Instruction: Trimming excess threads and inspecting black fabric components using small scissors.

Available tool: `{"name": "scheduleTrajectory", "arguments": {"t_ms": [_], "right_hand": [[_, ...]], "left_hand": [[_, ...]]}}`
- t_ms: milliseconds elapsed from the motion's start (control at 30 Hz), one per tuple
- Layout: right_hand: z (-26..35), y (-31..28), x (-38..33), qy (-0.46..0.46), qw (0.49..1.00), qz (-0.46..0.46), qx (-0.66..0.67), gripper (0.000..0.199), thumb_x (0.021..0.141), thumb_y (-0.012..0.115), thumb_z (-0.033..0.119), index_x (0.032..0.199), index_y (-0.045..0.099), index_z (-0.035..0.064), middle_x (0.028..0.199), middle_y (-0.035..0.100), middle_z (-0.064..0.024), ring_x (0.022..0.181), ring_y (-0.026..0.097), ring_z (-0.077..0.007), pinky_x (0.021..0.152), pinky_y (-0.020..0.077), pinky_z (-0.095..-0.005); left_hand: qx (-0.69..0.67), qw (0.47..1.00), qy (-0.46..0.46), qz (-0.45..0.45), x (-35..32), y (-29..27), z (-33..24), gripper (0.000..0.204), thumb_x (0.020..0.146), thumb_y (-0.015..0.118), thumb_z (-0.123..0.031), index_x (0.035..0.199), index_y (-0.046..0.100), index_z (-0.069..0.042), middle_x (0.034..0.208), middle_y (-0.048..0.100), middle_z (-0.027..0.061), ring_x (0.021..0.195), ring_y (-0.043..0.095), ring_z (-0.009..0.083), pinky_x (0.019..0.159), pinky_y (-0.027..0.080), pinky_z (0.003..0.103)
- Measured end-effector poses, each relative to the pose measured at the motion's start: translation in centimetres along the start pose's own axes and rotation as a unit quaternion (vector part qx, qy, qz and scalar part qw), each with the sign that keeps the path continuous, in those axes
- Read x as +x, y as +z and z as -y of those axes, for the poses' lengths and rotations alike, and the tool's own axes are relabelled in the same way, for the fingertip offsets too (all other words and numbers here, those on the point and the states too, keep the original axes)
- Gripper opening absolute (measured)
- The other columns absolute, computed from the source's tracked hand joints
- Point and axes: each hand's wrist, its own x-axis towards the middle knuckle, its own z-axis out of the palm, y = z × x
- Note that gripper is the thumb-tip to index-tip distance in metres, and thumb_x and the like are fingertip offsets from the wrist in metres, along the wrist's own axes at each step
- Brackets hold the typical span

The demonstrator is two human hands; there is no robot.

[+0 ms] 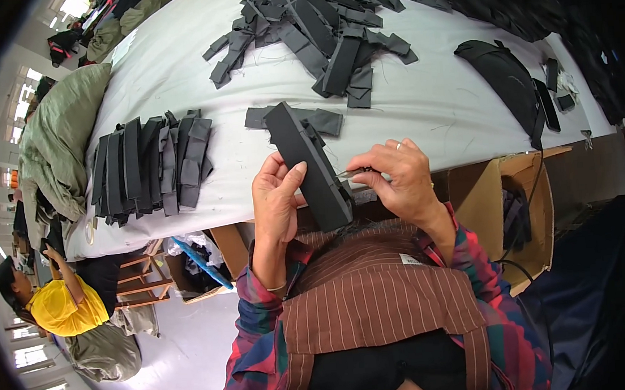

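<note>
My left hand point(277, 191) grips a long black fabric piece point(308, 168) near its left edge, thumb on top. It is held tilted in front of my apron, over the table's near edge. In my right hand point(402, 178) is a small pair of thread snips point(358, 171), mostly covered by the fingers. Their tip points at the right edge of the fabric piece; I cannot tell if it touches. Just beyond lies a flat dark fabric strip point(328, 121) on the white-covered table point(240, 138).
Bundled dark fabric pieces point(152, 166) lie at the left, a loose heap point(316, 35) at the far side. A black bag point(499, 84) and a phone point(547, 106) lie right. Below stand cardboard boxes point(538, 215). A person in yellow point(66, 303) works at far left.
</note>
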Motion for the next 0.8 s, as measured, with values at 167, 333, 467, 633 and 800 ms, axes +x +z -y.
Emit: {"name": "scheduleTrajectory", "arguments": {"t_ms": [167, 333, 467, 633, 800], "right_hand": [[0.9, -0.5, 0.0, 0.072, 0.995, 0.027, 0.069, 0.016, 0.074, 0.071, 0.011, 0.089, 0.067, 0.0087, 0.079, 0.065, -0.0035, 0.07, 0.058, -0.0196, 0.067, 0.0401, -0.0305], [1.9, 0.4, -0.5, 0.148, 0.976, 0.016, 0.156, 0.016, 0.08, 0.068, 0.019, 0.091, 0.065, 0.0087, 0.082, 0.066, -0.0056, 0.075, 0.063, -0.0246, 0.065, 0.0463, -0.0339], [2.5, 0.8, -0.4, 0.151, 0.98, 0.012, 0.131, 0.015, 0.081, 0.066, 0.018, 0.093, 0.064, 0.009, 0.083, 0.066, -0.0063, 0.074, 0.062, -0.0257, 0.064, 0.0464, -0.0347], [2.6, 0.6, -0.2, 0.144, 0.984, 0.004, 0.106, 0.016, 0.083, 0.065, 0.013, 0.098, 0.066, 0.0064, 0.088, 0.067, -0.009, 0.078, 0.064, -0.0253, 0.069, 0.0485, -0.031], [2.7, 0.6, 0.1, 0.151, 0.986, -0.004, 0.075, 0.014, 0.083, 0.065, 0.013, 0.095, 0.066, 0.007, 0.084, 0.067, -0.0083, 0.076, 0.064, -0.0266, 0.067, 0.0479, -0.0324]], "left_hand": [[-0.063, 0.998, 0.015, -0.003, 0.2, 0.0, -0.2, 0.022, 0.09, 0.057, -0.008, 0.11, 0.051, 0.0, 0.1, 0.062, 0.0091, 0.085, 0.064, 0.0149, 0.072, 0.058, 0.033], [-0.077, 0.995, 0.054, -0.025, 0.1, 0.6, 0.4, 0.02, 0.088, 0.061, -0.007, 0.103, 0.051, 0.0, 0.091, 0.06, 0.0078, 0.079, 0.062, 0.0159, 0.077, 0.056, 0.036], [-0.08, 0.988, 0.11, -0.077, -0.5, 1.0, 0.6, 0.016, 0.086, 0.062, -0.004, 0.098, 0.053, 0.0, 0.089, 0.06, 0.0075, 0.08, 0.061, 0.0149, 0.08, 0.053, 0.033], [-0.046, 0.978, 0.198, -0.048, -0.8, 1.0, 1.5, 0.019, 0.082, 0.062, 0.001, 0.101, 0.056, 0.0, 0.09, 0.061, 0.0073, 0.087, 0.061, 0.0168, 0.079, 0.045, 0.027], [0.032, 0.97, 0.236, -0.051, -1.1, 0.9, 1.8, 0.032, 0.079, 0.063, 0.003, 0.11, 0.053, 0.001, 0.093, 0.062, 0.009, 0.089, 0.06, 0.0167, 0.083, 0.045, 0.028]]}}
